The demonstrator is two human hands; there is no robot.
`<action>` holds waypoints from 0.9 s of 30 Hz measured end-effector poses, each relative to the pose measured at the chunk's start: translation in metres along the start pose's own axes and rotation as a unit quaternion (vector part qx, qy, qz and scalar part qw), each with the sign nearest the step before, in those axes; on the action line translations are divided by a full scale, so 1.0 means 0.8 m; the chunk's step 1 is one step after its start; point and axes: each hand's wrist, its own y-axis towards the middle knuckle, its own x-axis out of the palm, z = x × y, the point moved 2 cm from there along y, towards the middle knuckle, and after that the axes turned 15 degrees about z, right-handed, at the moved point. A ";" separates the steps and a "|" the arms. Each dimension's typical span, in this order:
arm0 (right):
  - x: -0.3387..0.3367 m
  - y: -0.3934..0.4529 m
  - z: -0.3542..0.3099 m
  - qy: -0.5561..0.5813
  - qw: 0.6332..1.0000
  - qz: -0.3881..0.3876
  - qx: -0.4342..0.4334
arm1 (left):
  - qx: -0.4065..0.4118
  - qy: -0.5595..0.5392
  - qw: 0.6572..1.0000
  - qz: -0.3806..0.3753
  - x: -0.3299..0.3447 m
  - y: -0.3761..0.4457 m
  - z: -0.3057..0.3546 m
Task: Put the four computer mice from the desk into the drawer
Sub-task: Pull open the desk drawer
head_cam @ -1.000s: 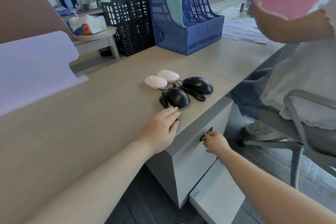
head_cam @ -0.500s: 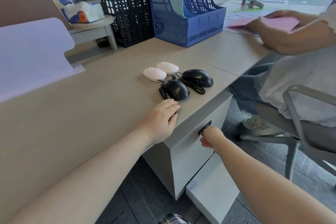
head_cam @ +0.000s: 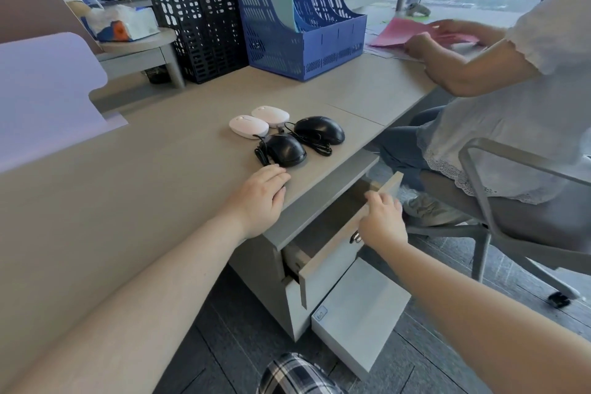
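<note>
Grey laminate covers the cabinet under the desk, and its top drawer (head_cam: 332, 253) stands pulled partway out, the inside in shadow so that its contents cannot be made out. The person's right hand (head_cam: 382, 222) grips the top edge of the drawer front, fingers curled over it, just above the metal handle (head_cam: 355, 237). Below it a lower drawer front (head_cam: 361, 313) also juts out. The left hand (head_cam: 260, 198) lies flat on the desk (head_cam: 128, 201) near its front edge, palm down, fingers loosely spread and holding nothing, the fingertips just short of the nearest mouse.

All four mice sit together on the desk above the cabinet. The near black mouse (head_cam: 285, 149) is closest to the left hand, with its cable bunched at its left side. The far black mouse (head_cam: 319, 129) lies just beyond and to the right, its cable coiled between the two. Behind them are two white mice, the left white mouse (head_cam: 248, 125) and the right white mouse (head_cam: 270, 115), touching or almost touching each other.

Farther back stand a blue file rack (head_cam: 297, 16) and a black file rack (head_cam: 200, 25). At the right a second person (head_cam: 518, 99) sits in a chair (head_cam: 524, 201), handling pink paper (head_cam: 412, 30).
</note>
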 end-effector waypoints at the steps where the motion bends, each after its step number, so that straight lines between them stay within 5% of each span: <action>1: -0.005 -0.002 -0.010 0.018 0.998 0.022 -0.060 | -0.002 0.004 1.000 -0.001 0.000 0.000 0.000; 3: -0.005 -0.007 -0.027 0.008 0.987 -0.016 -0.158 | -0.008 0.006 1.000 -0.002 0.001 -0.003 0.001; 7: 0.006 -0.023 -0.028 -0.089 0.969 -0.163 -0.166 | -0.020 0.003 1.000 0.005 0.003 -0.007 0.003; 27: -0.071 -0.058 0.064 -0.245 0.948 -0.179 -0.100 | -0.054 0.030 0.998 0.016 0.013 -0.013 0.013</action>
